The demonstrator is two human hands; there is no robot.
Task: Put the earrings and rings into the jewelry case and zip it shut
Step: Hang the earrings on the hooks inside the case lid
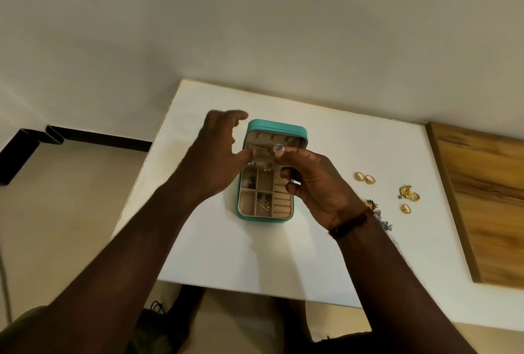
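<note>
Teal jewelry case (pixel 256 217) lies open mid-table (pixel 226 254), lid raised at the far end.

Right hand (pixel 314 183) hovers over the case's right half. Thumb and forefinger pinch a silver piece (pixel 278 147) with a pale stone; ring or earring, cannot tell. Other fingers curled.

Left hand (pixel 215 155) at the case's left edge, fingers loosely spread, grasping nothing, thumb tip at the beige flap (pixel 262 152).

Triangular gold earring (pixel 265 206) sits in a near compartment.

Gold rings (pixel 365 178) lie loose on the table, right of the right hand.
</note>
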